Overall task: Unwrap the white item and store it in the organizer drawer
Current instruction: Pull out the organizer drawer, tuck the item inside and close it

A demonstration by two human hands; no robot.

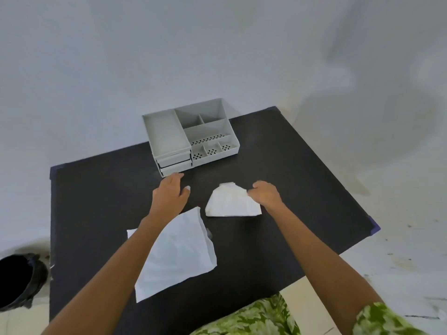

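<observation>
Reaching toward the organizer [191, 139], the left hand [169, 192] is open and empty; the right hand [264, 194] pinches the white item [232, 201]. Opening a drawer [175, 160] fully first seems wise.

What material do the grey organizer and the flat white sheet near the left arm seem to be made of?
The grey organizer looks like matte moulded plastic: thin uniform walls, punched holes. The flat white sheet looks like thin paper or plastic film, lying flat with faint creases; which one is unclear.
</observation>
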